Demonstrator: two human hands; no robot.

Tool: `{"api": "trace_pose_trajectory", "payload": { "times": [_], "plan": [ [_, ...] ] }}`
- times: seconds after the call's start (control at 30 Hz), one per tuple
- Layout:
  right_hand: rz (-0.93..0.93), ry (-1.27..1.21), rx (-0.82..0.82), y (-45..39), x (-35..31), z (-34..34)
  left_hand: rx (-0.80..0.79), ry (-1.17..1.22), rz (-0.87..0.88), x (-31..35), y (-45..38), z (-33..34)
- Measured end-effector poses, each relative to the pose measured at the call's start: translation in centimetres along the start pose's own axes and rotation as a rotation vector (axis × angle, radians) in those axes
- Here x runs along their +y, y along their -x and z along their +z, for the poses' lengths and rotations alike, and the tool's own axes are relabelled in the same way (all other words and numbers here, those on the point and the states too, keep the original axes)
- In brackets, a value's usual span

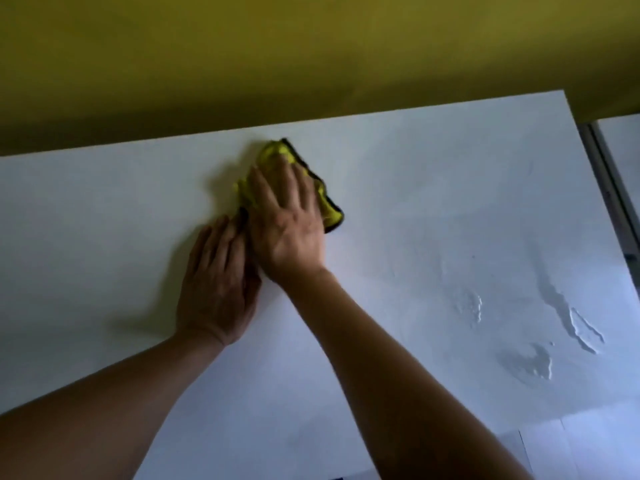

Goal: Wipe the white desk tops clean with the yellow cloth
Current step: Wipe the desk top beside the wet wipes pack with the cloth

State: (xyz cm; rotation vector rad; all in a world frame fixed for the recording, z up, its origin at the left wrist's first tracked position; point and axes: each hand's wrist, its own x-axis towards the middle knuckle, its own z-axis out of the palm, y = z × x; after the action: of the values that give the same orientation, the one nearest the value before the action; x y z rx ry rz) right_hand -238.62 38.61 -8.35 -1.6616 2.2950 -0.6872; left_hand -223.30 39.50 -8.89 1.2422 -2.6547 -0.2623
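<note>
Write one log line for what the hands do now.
right hand presses yellow cloth | left hand flat on white desk | puddles unwiped

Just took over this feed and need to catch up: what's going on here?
A person is wiping a white desk top. The right hand presses a yellow cloth flat near the far edge, while the left hand rests flat on the desk beside it. Wet streaks remain on the right side.

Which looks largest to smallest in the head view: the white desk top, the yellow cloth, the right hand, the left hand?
1. white desk top
2. right hand and left hand: alike, not ranked
3. yellow cloth, partly hidden under the right hand
</note>
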Motion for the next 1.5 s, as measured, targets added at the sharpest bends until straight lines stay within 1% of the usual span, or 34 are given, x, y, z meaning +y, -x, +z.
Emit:
{"api": "trace_pose_trajectory", "payload": {
  "times": [0.07, 0.1, 0.13, 0.2, 0.3, 0.37, 0.4, 0.43, 0.5, 0.63, 0.67, 0.73, 0.77, 0.8, 0.9, 0.93, 1.0, 1.03, 1.1, 1.2, 1.27, 1.3, 1.37, 1.4, 1.43, 1.5],
  "plan": [
    [-0.084, -0.002, -0.013, 0.5, 0.0, 0.0, 0.006, 0.016, -0.009, -0.1, 0.1, 0.0],
    [-0.082, 0.008, 0.007, 0.3, 1.3, -0.5, 0.004, 0.035, -0.005, -0.1, 0.2, 0.0],
    [-0.036, 0.03, 0.018, 0.1, 3.2, -1.5, 0.007, 0.058, 0.002, -0.1, 0.1, -0.1],
    [0.161, 0.101, 0.026, -0.1, 8.0, -4.3, 0.019, 0.081, 0.011, -0.1, 0.1, -0.2],
    [0.426, 0.161, 0.122, 0.6, 15.4, -9.5, 0.036, 0.085, 0.007, 0.1, 0.0, -0.2],
    [0.544, 0.12, 0.173, 1.1, 17.4, -11.1, 0.046, 0.082, 0.009, 0.1, 0.0, 0.0],
    [0.579, 0.115, 0.189, 1.3, 16.9, -10.9, 0.05, 0.08, 0.009, 0.1, 0.1, 0.1],
    [0.587, 0.128, 0.194, 1.7, 15.6, -10.3, 0.052, 0.082, 0.007, 0.0, 0.1, 0.1],
    [0.495, 0.131, 0.186, 3.0, 11.4, -7.8, 0.054, 0.093, 0.006, 0.0, 0.2, 0.2],
    [0.145, 0.034, 0.112, 7.8, 2.1, -2.3, 0.067, 0.095, 0.011, -0.3, 0.3, 0.3],
    [0.064, 0.033, 0.083, 8.6, 1.2, -1.9, 0.072, 0.096, 0.014, -0.3, 0.3, 0.3],
    [-0.047, 0.042, 0.092, 8.6, 3.0, -2.5, 0.076, 0.098, 0.016, -0.3, 0.2, 0.3],
    [-0.032, 0.046, 0.123, 8.2, 4.9, -3.4, 0.075, 0.095, 0.015, -0.3, 0.2, 0.3],
    [0.05, 0.068, 0.146, 7.9, 7.1, -4.6, 0.071, 0.091, 0.012, -0.2, 0.2, 0.3],
    [0.423, 0.151, 0.168, 6.7, 14.2, -8.8, 0.064, 0.079, 0.011, -0.3, 0.2, 0.5],
    [0.519, 0.137, 0.198, 6.5, 15.7, -9.9, 0.064, 0.073, 0.015, -0.3, 0.3, 0.5],
    [0.62, 0.108, 0.253, 6.3, 16.2, -10.5, 0.069, 0.064, 0.015, -0.4, 0.2, 0.6],
    [0.631, 0.109, 0.256, 6.5, 15.2, -10.1, 0.071, 0.065, 0.013, -0.4, 0.2, 0.7],
    [0.545, 0.118, 0.239, 8.0, 11.6, -8.2, 0.077, 0.068, 0.01, -0.4, 0.3, 0.7],
    [0.279, 0.051, 0.172, 12.5, 3.8, -3.7, 0.088, 0.064, 0.025, -0.4, 0.4, 0.8],
    [0.109, 0.011, 0.109, 15.5, -0.1, -1.7, 0.088, 0.066, 0.02, -0.5, 0.3, 0.7],
    [0.051, 0.008, 0.077, 16.5, -0.8, -1.3, 0.086, 0.068, 0.021, -0.5, 0.3, 0.7],
    [-0.027, 0.018, 0.078, 17.1, 0.9, -2.0, 0.079, 0.065, 0.033, -0.6, 0.3, 0.6],
    [0.0, 0.036, 0.104, 17.0, 2.7, -2.9, 0.081, 0.066, 0.038, -0.7, 0.4, 0.6],
    [0.096, 0.07, 0.138, 16.7, 4.9, -4.1, 0.085, 0.065, 0.042, -0.6, 0.3, 0.6],
    [0.405, 0.164, 0.198, 15.8, 9.9, -7.2, 0.092, 0.058, 0.037, -0.6, 0.4, 0.6]
  ]
}}
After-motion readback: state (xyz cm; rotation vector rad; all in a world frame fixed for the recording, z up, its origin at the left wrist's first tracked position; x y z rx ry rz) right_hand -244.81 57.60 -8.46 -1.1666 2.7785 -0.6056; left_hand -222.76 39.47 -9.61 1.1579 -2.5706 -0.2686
